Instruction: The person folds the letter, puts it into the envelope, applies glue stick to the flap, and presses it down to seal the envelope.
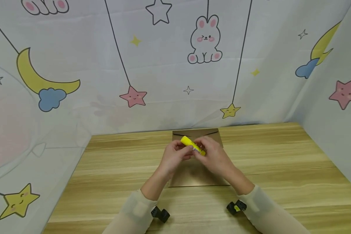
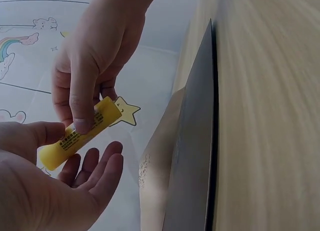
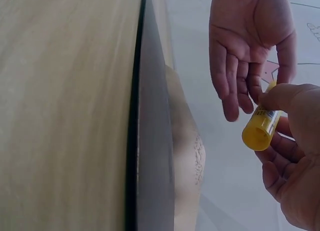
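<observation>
A yellow glue stick (image 1: 188, 141) with printed text along its barrel is tilted above the table, held between both hands. My left hand (image 1: 175, 156) pinches its cap end between thumb and index finger, while the other fingers are loosely spread in the left wrist view. With thumb and fingers, my right hand (image 1: 214, 154) grips the other end, whose round yellow base (image 3: 257, 138) shows in the right wrist view. Beneath both hands lies a brown metallic envelope (image 1: 197, 177), its flap (image 1: 196, 132) toward the back. The hands hide the envelope's middle.
The wood-grain table (image 1: 120, 182) stretches to both sides of the envelope. Behind it hangs a white curtain (image 1: 163, 65) printed with stars, moons and a rabbit, which also borders the sides. Small black devices (image 1: 161, 214) are strapped to both wrists.
</observation>
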The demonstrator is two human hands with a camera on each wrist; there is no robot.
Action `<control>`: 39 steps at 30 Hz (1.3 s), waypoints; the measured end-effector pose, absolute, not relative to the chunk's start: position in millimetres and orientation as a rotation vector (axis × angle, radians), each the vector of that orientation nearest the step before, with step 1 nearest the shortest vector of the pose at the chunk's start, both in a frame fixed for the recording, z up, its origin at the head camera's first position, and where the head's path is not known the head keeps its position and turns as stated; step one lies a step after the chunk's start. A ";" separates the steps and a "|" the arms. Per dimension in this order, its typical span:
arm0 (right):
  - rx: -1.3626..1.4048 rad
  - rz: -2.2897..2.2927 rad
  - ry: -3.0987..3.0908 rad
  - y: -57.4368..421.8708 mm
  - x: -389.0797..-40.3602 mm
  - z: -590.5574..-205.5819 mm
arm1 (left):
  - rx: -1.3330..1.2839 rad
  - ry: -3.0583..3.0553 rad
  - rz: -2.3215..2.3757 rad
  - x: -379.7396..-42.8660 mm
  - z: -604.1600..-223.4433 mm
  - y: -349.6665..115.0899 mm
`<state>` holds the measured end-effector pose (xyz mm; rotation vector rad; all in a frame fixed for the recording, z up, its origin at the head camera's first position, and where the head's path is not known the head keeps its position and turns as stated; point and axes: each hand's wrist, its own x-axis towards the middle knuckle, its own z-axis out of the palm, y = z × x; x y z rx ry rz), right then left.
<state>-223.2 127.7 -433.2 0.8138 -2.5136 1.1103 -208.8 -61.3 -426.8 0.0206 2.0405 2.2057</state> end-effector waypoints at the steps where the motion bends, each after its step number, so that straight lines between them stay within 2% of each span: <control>1: 0.805 1.115 -2.521 128.6 -223.2 -432.2 | 0.030 2.084 2.184 -208.8 -426.4 -61.0; 19: 0.736 1.021 -2.632 164.6 -229.8 -417.3 | 0.321 2.812 1.685 -206.1 -424.6 -73.8; 39: 0.584 0.672 -2.880 262.2 -262.1 -424.5 | 0.502 3.224 1.129 -206.9 -431.8 -111.0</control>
